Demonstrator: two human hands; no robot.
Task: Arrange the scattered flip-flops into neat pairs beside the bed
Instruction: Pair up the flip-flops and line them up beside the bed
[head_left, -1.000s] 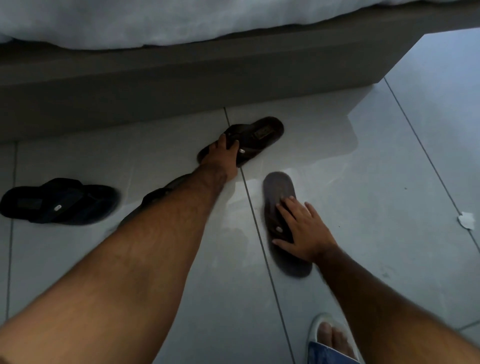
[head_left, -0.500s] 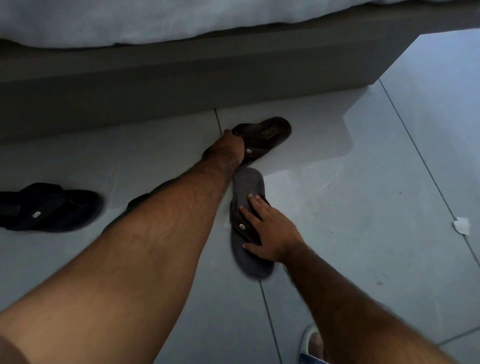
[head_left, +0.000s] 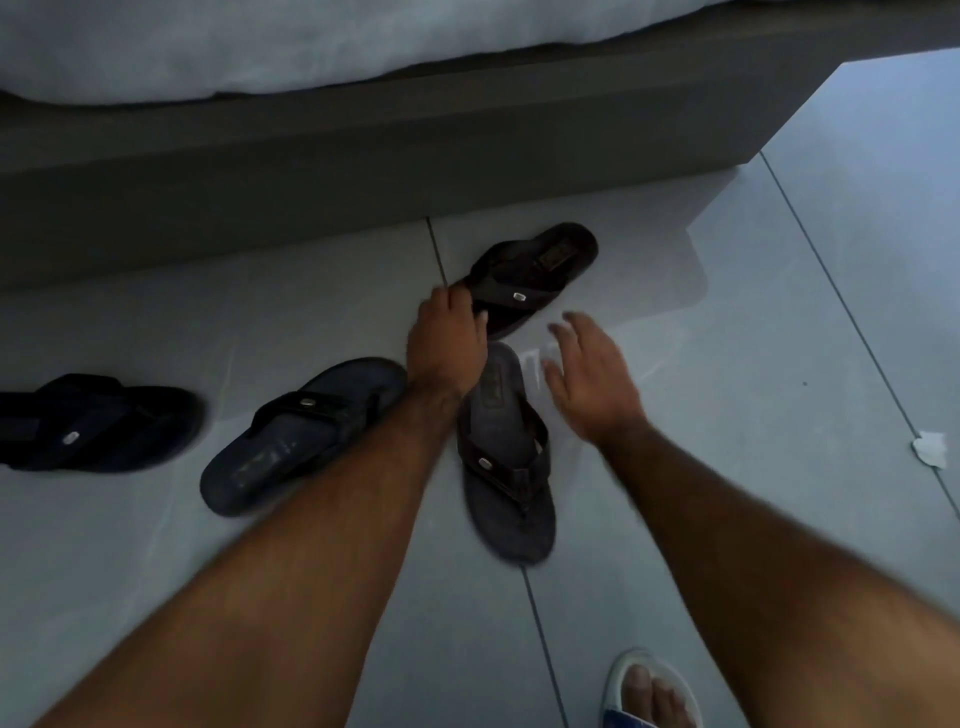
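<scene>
Several dark flip-flops lie on the grey tiled floor beside the bed. My left hand (head_left: 447, 343) grips the toe end of a brown flip-flop (head_left: 540, 270) that lies near the bed frame. A second brown flip-flop (head_left: 501, 457) lies strap-up just below it, toe toward me. My right hand (head_left: 592, 379) hovers open to the right of that one, touching nothing. A navy flip-flop (head_left: 296, 441) lies tilted under my left forearm. Another black flip-flop (head_left: 93, 421) sits at the far left, partly cut off.
The grey bed frame (head_left: 363, 171) with a white duvet (head_left: 260, 47) runs across the top. A scrap of white paper (head_left: 930, 449) lies on the floor at the right. My foot in a blue-and-white sandal (head_left: 649, 691) shows at the bottom.
My right hand slid the second brown flip-flop left toward the first, then let go and lifted off to the right. My left hand has kept its hold on the far brown one.
</scene>
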